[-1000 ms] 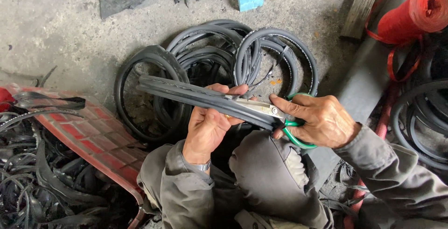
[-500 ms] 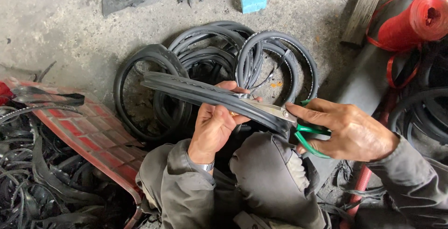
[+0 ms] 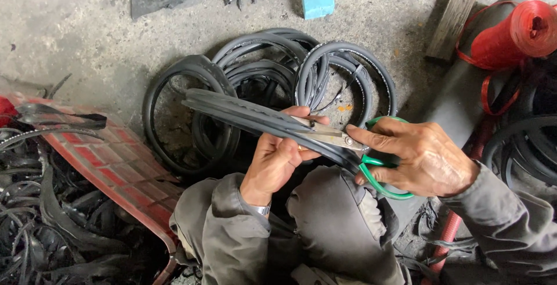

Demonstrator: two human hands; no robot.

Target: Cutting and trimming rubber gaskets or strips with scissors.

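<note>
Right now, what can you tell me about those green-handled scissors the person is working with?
The green-handled scissors have looped green plastic grips and plain grey metal blades, dull and worn. The right hand holds them, fingers through the loops. The blades lie nearly level, pointing left, along the black rubber strip, which the left hand grips from below. How far the blades are open cannot be told.

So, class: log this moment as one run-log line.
left hand: holds rubber strip | right hand: holds scissors, blades on strip

The left hand (image 3: 277, 160) is held palm-up, fingers curled closed. The right hand (image 3: 420, 160) is clenched, index finger extended, thumb apparently hidden.
</note>
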